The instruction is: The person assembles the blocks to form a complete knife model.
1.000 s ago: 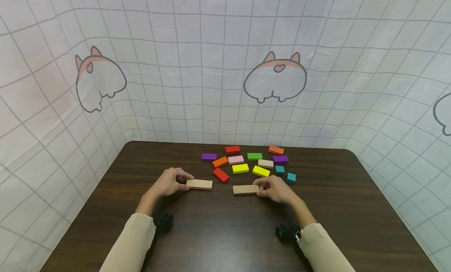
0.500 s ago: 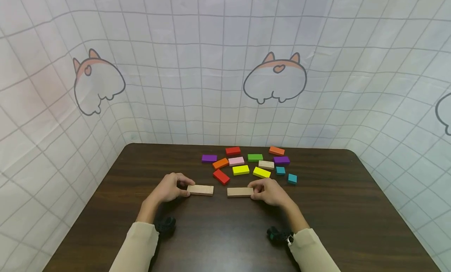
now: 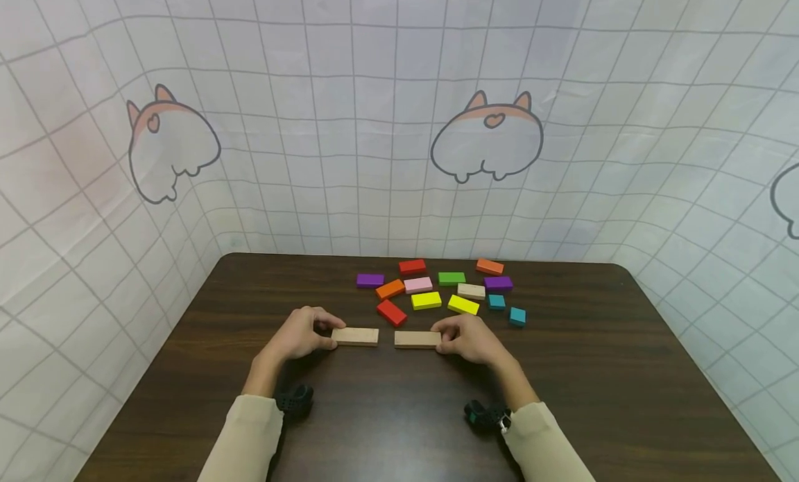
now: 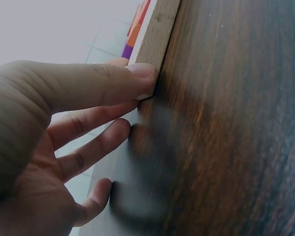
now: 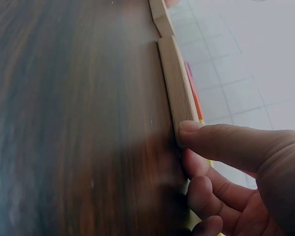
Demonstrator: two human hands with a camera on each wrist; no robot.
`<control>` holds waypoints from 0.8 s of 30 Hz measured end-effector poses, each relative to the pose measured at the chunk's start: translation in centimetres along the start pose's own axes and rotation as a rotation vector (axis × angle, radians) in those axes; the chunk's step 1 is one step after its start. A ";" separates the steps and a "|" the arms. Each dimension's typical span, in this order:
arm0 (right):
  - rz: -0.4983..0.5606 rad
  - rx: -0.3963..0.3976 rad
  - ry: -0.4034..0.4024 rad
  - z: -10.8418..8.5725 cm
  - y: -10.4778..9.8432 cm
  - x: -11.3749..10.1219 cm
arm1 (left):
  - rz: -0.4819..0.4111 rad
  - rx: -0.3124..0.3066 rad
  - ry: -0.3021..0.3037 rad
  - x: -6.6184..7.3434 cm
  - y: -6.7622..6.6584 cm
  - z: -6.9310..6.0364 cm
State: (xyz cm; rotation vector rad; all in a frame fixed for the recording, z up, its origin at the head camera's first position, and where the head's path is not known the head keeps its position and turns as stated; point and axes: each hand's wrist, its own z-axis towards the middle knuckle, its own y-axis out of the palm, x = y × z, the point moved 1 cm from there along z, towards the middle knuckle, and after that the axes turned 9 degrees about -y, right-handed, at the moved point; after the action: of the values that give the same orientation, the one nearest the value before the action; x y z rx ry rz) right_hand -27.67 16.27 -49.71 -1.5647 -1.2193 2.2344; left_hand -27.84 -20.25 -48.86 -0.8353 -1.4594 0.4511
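Note:
My left hand (image 3: 304, 334) pinches the left end of a long plain wooden block (image 3: 356, 337) that lies on the dark table. In the left wrist view the thumb of that hand (image 4: 64, 113) presses the side of the block (image 4: 156, 42), the other fingers spread below. My right hand (image 3: 471, 339) pinches the right end of a second wooden block (image 3: 416, 340). The two blocks lie end to end with a small gap between them. The right wrist view shows my right hand (image 5: 236, 172) with its thumb on the near block (image 5: 177, 81).
Behind the wooden blocks lie several coloured ones, among them a red block (image 3: 391, 313), a yellow block (image 3: 426, 300), a green block (image 3: 451, 279) and a teal block (image 3: 517, 316). A short plain block (image 3: 471, 291) lies among them. A gridded cloth (image 3: 324, 156) hangs behind the table (image 3: 599, 371).
My right hand has slid its wooden block left, narrowing the gap to the other block. My left hand and its block have shifted slightly toward the near edge in the head view.

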 end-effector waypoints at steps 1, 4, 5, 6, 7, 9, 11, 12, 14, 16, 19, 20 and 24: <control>-0.002 0.000 -0.003 0.1 0.0 -0.1 | 0.000 -0.001 0.001 0.1 0.0 0.0; -0.002 0.003 0.000 0.4 0.2 -0.3 | 0.006 -0.001 0.009 0.2 0.0 0.1; -0.002 0.003 0.005 0.5 0.3 -0.4 | 0.008 0.000 0.010 0.2 0.0 0.1; -0.002 0.005 0.006 0.6 0.4 -0.5 | 0.009 -0.001 0.011 0.2 0.0 0.1; -0.001 0.006 0.014 0.7 0.5 -0.6 | 0.011 0.001 0.012 0.2 0.0 0.1; 0.003 0.008 0.034 0.9 0.7 -0.7 | 0.011 0.006 0.014 0.1 0.0 0.1; 0.009 0.012 0.052 1.2 0.9 -0.8 | 0.010 0.009 0.014 0.0 0.0 0.2; 0.012 0.015 0.060 1.3 1.0 -0.8 | 0.008 0.009 0.015 0.0 0.0 0.2; 0.015 0.019 0.072 1.4 1.1 -0.8 | 0.002 0.011 0.016 0.0 0.1 0.3; 0.014 0.024 0.073 1.6 1.2 -0.8 | 0.000 0.011 0.014 0.1 0.2 0.3; 0.005 0.026 0.061 1.7 1.4 -0.8 | -0.003 0.012 0.007 0.2 0.3 0.3; 0.003 0.027 0.058 1.7 1.4 -0.8 | -0.001 0.013 0.002 0.2 0.3 0.3; -0.003 0.025 0.059 1.7 1.5 -1.0 | 0.002 0.015 -0.008 0.2 0.4 0.3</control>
State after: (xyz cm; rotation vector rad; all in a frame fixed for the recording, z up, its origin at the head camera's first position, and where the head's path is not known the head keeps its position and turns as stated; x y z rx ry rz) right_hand -28.21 13.85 -49.86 -1.6066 -1.1731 2.1763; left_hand -28.07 -19.79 -49.06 -0.8240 -1.4607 0.4668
